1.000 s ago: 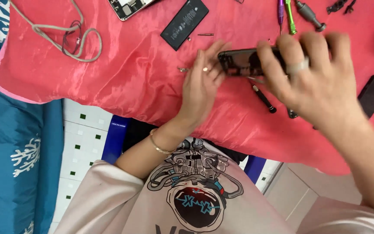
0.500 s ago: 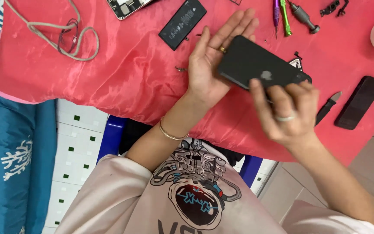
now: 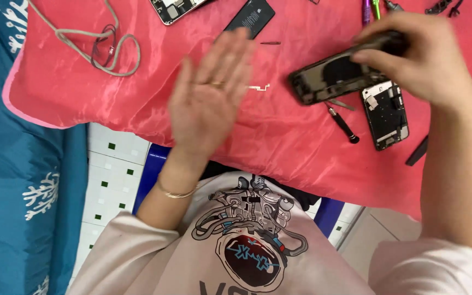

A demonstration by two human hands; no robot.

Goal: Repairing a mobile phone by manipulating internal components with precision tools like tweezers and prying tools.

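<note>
A dark phone body is held in the right hand, the fingers clamped over its far end, so that it is lifted tilted above the pink cloth. The left hand is held open and flat, palm up, fingers spread and blurred, with nothing in it; a ring is seen on one finger and a thin bracelet on the wrist. Just below the phone body a small screwdriver and an opened phone part with its insides showing are laid on the cloth. A small metal piece is seen between the two hands. Farther back, a black battery and a looped beige cable are laid, well apart from each other.
</note>
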